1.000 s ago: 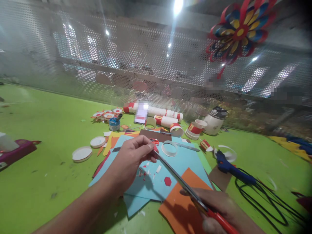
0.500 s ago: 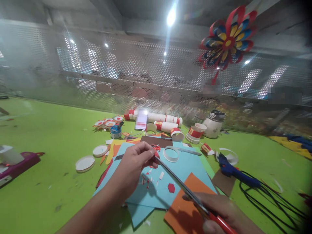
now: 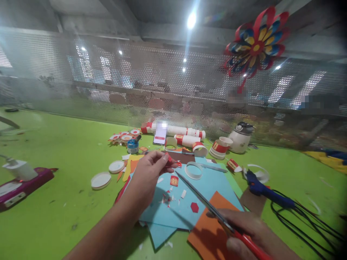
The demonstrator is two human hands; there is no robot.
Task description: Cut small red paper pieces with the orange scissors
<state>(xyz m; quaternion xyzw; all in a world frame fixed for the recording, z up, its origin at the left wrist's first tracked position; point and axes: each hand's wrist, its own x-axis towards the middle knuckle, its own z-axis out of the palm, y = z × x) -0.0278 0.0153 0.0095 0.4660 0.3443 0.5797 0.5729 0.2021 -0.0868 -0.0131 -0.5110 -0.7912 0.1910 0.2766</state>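
Observation:
My left hand (image 3: 151,169) is closed in a pinch on a small red paper piece (image 3: 168,157) over the blue paper sheets (image 3: 214,184). In my right hand (image 3: 244,225) are long scissors (image 3: 202,198) with red handles, the blades nearly together. Their tips point up and left, just short of my left fingertips. Below the blades lie a red square with a gold print (image 3: 174,181), a red hexagon (image 3: 194,207) and several red and white snippets (image 3: 168,198). Orange paper (image 3: 202,234) sits under my right hand.
A blue glue gun (image 3: 267,193) and its black cable lie at right. White lids (image 3: 101,180) and a purple power strip (image 3: 29,184) are at left. Paper-cup tubes (image 3: 179,130), a phone (image 3: 159,135), a blue jar (image 3: 132,146) and a white bottle (image 3: 240,139) stand farther back.
The scissor tips have come away from my left fingers. The gold-printed red square now shows on the blue paper beneath my left hand. The whole view has shifted slightly.

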